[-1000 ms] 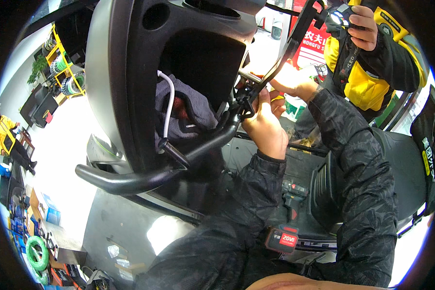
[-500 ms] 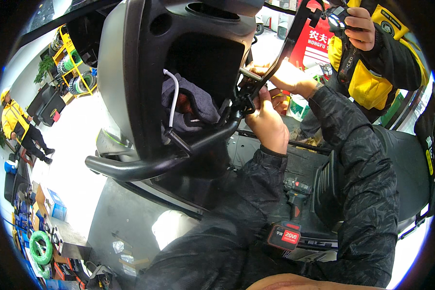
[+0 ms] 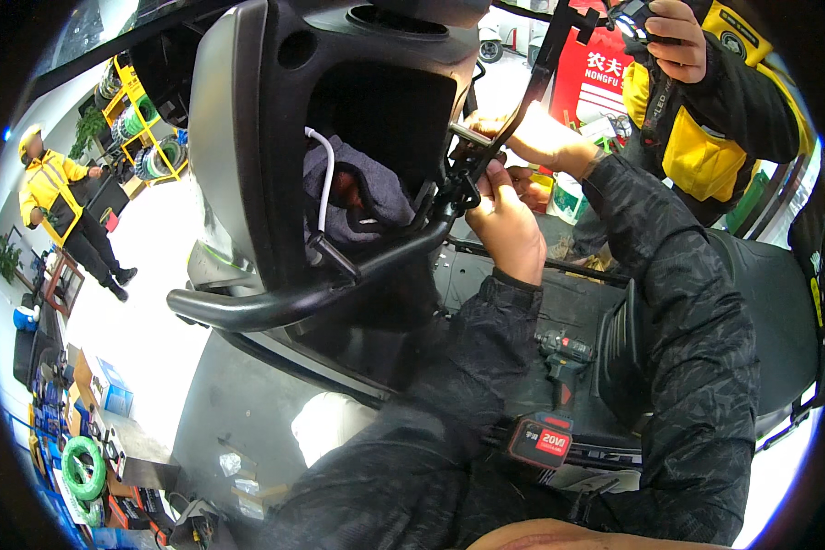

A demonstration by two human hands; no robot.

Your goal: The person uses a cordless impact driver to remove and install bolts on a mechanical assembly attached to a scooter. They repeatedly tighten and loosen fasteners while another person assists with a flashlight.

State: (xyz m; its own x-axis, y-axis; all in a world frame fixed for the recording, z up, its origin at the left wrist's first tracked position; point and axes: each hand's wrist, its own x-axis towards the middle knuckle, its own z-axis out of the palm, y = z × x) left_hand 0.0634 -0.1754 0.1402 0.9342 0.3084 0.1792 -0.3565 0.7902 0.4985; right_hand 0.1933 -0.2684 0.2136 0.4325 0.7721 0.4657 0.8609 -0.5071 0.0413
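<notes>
My left hand [image 3: 511, 236] is closed at a black metal bracket [image 3: 468, 172], with thumb and fingers pressed together; whatever small part is between them is hidden. Higher up, my right hand [image 3: 552, 144] reaches around the far side of the bracket's upright bar [image 3: 528, 101], brightly lit, its fingertips hidden behind the metal. The bracket joins a thick black tubular bar [image 3: 312, 298] in front of a dark vehicle front panel [image 3: 247, 165]. In the panel's open compartment lie a grey cloth [image 3: 367, 183] and a white tube [image 3: 328, 183].
A co-worker's hand [image 3: 676, 41] holds a lit lamp [image 3: 631, 20] at upper right. A cordless drill [image 3: 564, 367] lies on the footboard beside a black seat [image 3: 761, 312]. Another person [image 3: 64, 202] in yellow stands at far left, near boxes and a green coil [image 3: 83, 467].
The person at far left has moved closer and to the right, an arm now out. The view has shifted slightly. My hands stay at the bracket; the co-worker's lamp is a little higher.
</notes>
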